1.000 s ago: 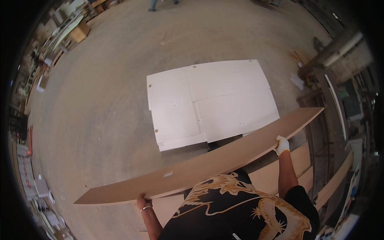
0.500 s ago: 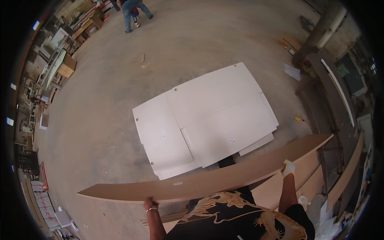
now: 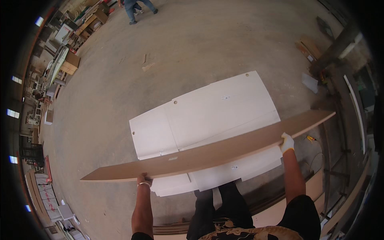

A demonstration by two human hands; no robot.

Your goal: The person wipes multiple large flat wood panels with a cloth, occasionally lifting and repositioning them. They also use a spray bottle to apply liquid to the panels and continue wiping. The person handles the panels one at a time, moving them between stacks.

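A long brown wooden board (image 3: pixel 216 151) stretches across in front of me, held up in both hands. My left hand (image 3: pixel 144 179), bare with a band at the wrist, grips its near edge toward the left end. Nearer the right end, my right hand (image 3: pixel 286 143) in a white glove is closed on the same edge. Below and beyond the board, white panels (image 3: pixel 216 104) with small round holes lie together on the floor. The board hides a strip across them. A small pale label (image 3: pixel 173 158) sits on the board's face.
Dark metal framing (image 3: pixel 334 160) and a leaning column (image 3: pixel 336 50) stand at the right. A yellow-handled tool (image 3: pixel 311 139) lies beside the panels. Light boards (image 3: pixel 280 210) are by my legs. Far off, a person (image 3: pixel 136 10) stands. Boxes and wood (image 3: pixel 70 62) line the left.
Both hands have carried the board forward, away from my body, so that it now hangs over the white panels. My legs have come into view below.
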